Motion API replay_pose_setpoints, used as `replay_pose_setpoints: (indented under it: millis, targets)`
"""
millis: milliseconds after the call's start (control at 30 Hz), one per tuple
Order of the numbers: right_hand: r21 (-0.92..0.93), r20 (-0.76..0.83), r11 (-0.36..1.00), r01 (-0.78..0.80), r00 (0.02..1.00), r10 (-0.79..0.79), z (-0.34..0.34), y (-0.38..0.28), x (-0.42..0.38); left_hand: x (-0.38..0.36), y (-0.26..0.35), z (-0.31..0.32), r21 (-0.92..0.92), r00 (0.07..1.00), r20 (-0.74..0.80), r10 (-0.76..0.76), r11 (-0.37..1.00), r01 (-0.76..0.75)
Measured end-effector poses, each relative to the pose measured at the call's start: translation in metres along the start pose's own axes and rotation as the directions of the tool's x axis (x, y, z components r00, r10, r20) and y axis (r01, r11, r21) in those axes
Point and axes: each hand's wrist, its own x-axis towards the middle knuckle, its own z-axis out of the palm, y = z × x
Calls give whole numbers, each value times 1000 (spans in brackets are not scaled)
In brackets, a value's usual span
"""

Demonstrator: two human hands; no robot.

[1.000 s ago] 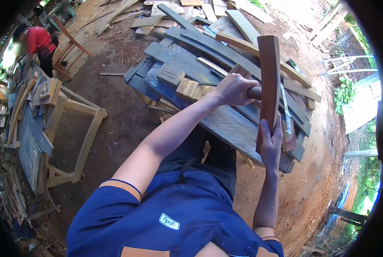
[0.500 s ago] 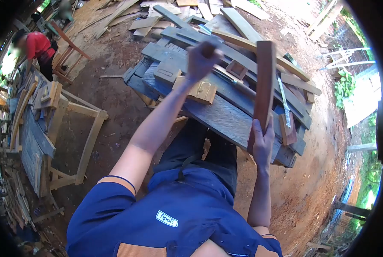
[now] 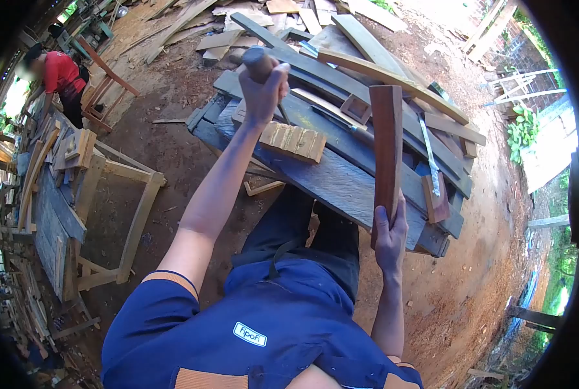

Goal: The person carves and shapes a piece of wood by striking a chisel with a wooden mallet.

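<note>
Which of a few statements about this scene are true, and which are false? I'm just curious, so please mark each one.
1. The right hand holds a reddish-brown board. True.
2. The left hand is empty. False: it grips a rounded handle.
3. The board and the handle are touching. False: they are apart.
4. A pale wooden block rests on the workbench. True.
5. The other person wears a blue shirt. False: the shirt is red.
</note>
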Motion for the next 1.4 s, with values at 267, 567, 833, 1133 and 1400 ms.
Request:
replay_pose_setpoints:
  millis: [267, 567, 833, 1133, 1400]
  targets:
    - [1, 35, 1000, -4, 999, 4, 6, 0, 0, -12, -7, 17, 115, 988, 152, -31, 993, 13]
    - [16, 43, 1000, -25, 999, 24, 8, 6, 3, -16, -15, 15, 190, 986, 154, -60, 981, 30]
    - [66, 59, 998, 1, 998, -5, 11, -5, 15, -18, -24, 22, 296, 988, 156, 14, 953, -60]
    - [17, -127, 964, 264, 957, -260, 11, -39, 42, -55, -33, 67, 494, 839, 519, 161, 745, -448]
    - [231, -235, 966, 116, 970, -60, 12, -24, 21, -61, -39, 71, 536, 806, 583, 103, 697, -476]
